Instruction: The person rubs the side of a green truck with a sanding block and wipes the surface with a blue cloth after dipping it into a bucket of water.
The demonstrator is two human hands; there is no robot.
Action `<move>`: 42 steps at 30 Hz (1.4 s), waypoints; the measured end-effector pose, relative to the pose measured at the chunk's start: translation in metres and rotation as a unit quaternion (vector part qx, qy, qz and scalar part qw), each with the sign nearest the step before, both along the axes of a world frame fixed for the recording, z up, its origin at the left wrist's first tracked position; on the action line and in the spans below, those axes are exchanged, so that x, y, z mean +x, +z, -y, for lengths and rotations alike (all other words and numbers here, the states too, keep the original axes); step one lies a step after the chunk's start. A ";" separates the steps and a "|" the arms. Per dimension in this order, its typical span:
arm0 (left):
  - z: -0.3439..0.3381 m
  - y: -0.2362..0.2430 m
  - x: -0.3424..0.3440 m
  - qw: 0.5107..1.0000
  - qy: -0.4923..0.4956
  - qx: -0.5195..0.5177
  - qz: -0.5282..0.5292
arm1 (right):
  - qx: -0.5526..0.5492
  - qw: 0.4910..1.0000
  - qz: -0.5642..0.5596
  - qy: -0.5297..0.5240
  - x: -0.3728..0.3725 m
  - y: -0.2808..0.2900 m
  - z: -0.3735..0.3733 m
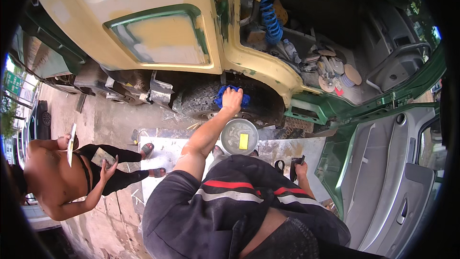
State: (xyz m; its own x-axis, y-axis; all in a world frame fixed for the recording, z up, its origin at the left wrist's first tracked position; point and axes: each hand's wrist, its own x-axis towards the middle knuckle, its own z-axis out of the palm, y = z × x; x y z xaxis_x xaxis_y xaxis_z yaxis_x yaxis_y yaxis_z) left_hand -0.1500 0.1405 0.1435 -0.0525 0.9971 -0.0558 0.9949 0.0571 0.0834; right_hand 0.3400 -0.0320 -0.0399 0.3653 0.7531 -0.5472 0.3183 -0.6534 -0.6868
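My left hand (233, 101) reaches forward with its fingers closed over a bunched blue cloth (246, 100). The cloth is in front of the top of a black tyre (196, 100), under the wheel arch; I cannot tell if the two touch. Lower right, my right hand (301, 168) is closed round a dark, flat piece (293, 167) whose kind I cannot make out. Below the wheel, near my feet, stands a round grey basin (224, 139) of cloudy water. A yellow rectangular block (244, 141), perhaps a sponge, is in it.
A sanded cream-and-green vehicle body (211, 29) rises ahead. Its open doorway holds a blue coiled hose (271, 19) and scattered sanding discs (352, 74). An open grey-lined door (383, 177) stands at right. A co-worker (62, 177) at left holds a thin white strip and a flat plate.
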 end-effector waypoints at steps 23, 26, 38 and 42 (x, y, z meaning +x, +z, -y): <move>0.096 -0.177 0.097 0.817 0.316 -0.074 0.476 | 0.110 0.948 0.087 0.284 -0.070 0.156 -0.084; 0.094 -0.142 0.071 0.720 0.196 -0.096 0.659 | 0.153 0.939 0.081 0.296 -0.078 0.133 -0.097; 0.268 0.019 -0.030 0.899 0.134 -0.087 0.408 | 0.053 0.873 0.156 0.460 -0.151 0.051 -0.138; 0.306 0.165 -0.033 0.925 0.121 0.109 0.342 | 0.012 0.829 0.203 0.521 -0.173 0.032 -0.135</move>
State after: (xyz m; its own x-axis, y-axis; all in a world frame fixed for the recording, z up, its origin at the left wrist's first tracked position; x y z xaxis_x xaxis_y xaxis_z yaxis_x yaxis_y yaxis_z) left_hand -0.1827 -0.1652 0.3086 -0.3019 0.9524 0.0418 0.6652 0.1791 0.7248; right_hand 0.1670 0.1026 -0.0075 -0.3396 0.7846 -0.5187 0.9094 0.1333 -0.3939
